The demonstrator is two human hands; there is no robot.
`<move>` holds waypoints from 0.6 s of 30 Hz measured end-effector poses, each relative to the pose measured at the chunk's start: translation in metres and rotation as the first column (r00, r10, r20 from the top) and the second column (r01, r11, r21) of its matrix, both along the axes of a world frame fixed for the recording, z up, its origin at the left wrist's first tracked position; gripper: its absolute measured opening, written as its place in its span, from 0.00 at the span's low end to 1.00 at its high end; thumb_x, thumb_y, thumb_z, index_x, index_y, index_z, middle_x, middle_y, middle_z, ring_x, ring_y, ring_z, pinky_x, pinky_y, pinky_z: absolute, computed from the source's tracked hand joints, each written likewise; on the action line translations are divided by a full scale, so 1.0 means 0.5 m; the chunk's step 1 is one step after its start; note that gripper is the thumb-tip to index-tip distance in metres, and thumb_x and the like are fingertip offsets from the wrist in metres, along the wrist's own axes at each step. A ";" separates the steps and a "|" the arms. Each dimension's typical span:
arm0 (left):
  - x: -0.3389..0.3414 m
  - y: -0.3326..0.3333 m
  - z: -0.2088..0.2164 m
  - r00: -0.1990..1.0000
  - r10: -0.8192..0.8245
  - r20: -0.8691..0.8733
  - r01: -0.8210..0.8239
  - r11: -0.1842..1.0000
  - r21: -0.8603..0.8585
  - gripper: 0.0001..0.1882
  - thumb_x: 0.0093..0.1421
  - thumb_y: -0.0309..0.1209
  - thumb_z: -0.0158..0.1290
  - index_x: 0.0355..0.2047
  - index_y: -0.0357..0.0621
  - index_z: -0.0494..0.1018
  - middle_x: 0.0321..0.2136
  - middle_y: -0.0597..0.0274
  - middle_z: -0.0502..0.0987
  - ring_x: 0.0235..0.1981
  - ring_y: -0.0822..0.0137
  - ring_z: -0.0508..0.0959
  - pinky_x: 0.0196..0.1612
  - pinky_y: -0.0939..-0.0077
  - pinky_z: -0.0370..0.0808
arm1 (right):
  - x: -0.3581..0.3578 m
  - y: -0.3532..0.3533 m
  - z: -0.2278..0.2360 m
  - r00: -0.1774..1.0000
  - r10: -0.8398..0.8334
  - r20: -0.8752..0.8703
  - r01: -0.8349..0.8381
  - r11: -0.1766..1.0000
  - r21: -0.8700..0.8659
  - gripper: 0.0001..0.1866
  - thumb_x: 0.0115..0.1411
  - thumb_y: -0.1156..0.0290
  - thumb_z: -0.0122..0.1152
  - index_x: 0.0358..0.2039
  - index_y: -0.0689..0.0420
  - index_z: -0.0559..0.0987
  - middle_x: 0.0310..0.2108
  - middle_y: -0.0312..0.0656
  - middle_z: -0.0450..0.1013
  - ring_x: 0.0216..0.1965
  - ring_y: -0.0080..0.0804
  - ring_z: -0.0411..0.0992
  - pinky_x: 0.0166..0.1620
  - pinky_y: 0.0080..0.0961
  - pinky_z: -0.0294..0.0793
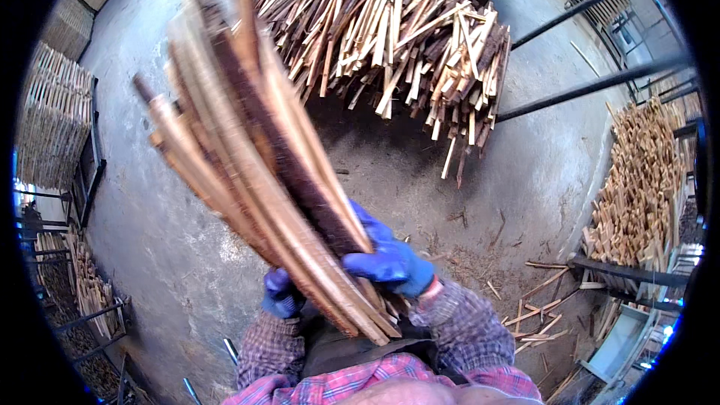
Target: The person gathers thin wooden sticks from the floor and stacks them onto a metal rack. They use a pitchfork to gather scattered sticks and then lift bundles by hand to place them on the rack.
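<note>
A thick bundle of long wooden strips (pixel 247 172), some with dark bark, rises tilted up and to the left in front of my body; its far ends are blurred. My right hand (pixel 390 259), in a blue glove, is wrapped round the bundle's right side near its lower end. On the opposite side my left hand (pixel 281 294), gloved in blue too, grips the lower left edge, its fingers partly hidden behind the wood. Beyond the bundle lies a large heap of similar wooden strips (pixel 390 37), many ends jutting toward me.
Black metal bars (pixel 592 88) reach in from the right beside the heap. Stacked strips (pixel 637 187) fill a rack at the right, and more stacks (pixel 56 116) stand at the left. Loose strips (pixel 544 307) and bark scraps litter the concrete floor (pixel 180 285) near a grey-blue metal box (pixel 616 345).
</note>
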State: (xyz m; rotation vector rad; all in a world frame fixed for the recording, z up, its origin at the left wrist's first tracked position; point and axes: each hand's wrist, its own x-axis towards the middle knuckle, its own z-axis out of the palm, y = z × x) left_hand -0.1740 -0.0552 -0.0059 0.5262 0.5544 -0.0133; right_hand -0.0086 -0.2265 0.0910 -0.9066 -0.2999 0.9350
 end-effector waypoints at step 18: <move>0.560 0.517 0.014 0.982 0.165 -0.090 -0.153 0.979 0.131 0.36 0.49 0.45 0.58 0.54 0.37 0.61 0.49 0.52 0.69 0.49 0.57 0.70 0.55 0.60 0.68 | 0.586 0.543 -0.099 0.991 0.062 -0.121 -0.061 0.998 0.016 0.46 0.48 0.70 0.66 0.63 0.59 0.51 0.60 0.41 0.55 0.60 0.30 0.52 0.62 0.27 0.47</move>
